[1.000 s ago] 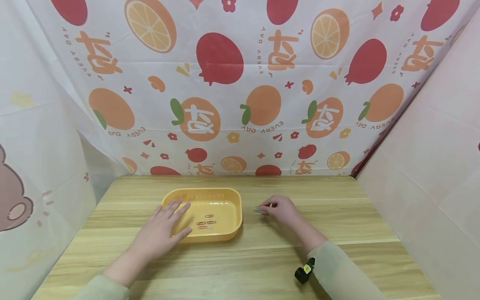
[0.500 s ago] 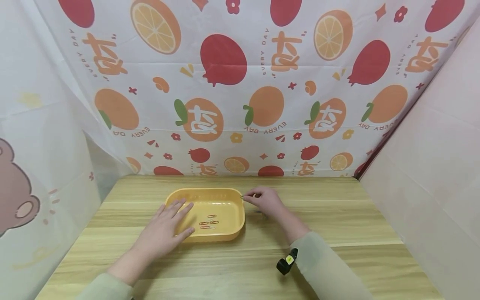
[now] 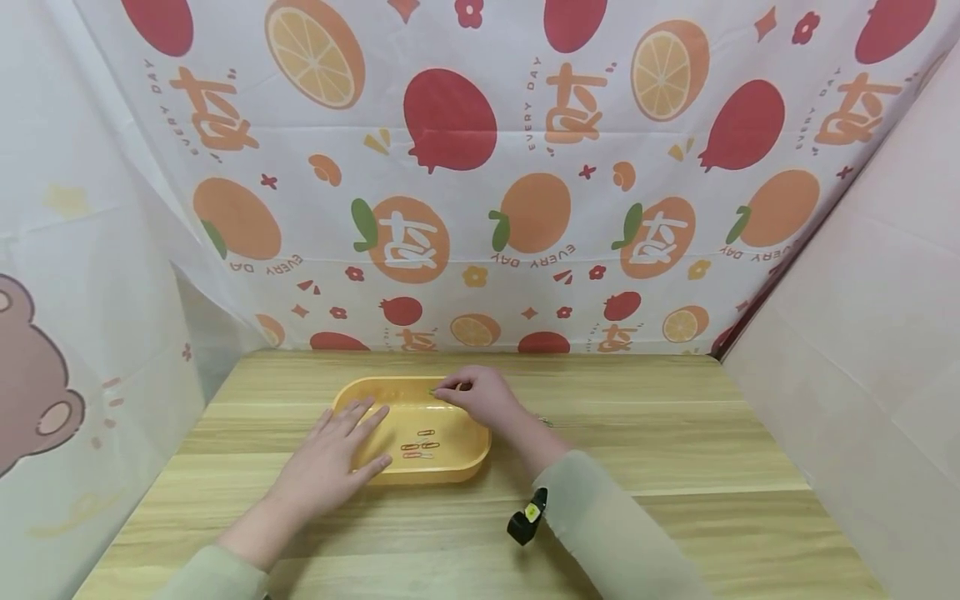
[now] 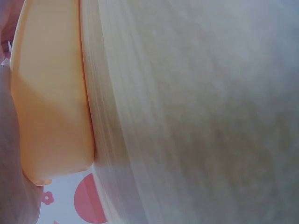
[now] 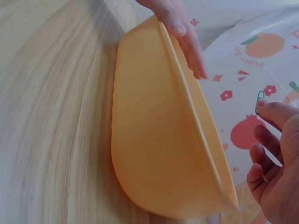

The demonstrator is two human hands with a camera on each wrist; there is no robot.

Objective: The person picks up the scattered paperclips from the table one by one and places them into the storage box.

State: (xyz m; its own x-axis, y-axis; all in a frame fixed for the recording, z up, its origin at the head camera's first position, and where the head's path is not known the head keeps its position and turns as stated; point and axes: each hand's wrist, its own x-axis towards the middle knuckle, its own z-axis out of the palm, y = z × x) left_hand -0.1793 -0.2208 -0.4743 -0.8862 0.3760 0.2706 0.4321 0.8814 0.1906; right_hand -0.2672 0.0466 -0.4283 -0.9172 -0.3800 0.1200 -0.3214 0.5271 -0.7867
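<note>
Paperclip [image 5: 259, 101] in our right hand [image 3: 480, 397], pinched over the yellow tray [image 3: 465, 469]; our left hand [image 3: 330, 454] lies spread on its rim. Next, we judge, comes letting go above the clips [image 3: 417, 447] inside.

Pale wooden table [image 3: 675, 442] against fruit-printed cloth backdrop [image 3: 480, 167], plain pink sheet [image 3: 862, 333] at right.

A light wooden worktop [image 3: 675, 450] with long pale stripes carries the things. A yellow plastic tray with rounded corners [image 3: 450, 471] sits on it, and a few small paper clips [image 3: 546, 422] lie just right of the tray.
</note>
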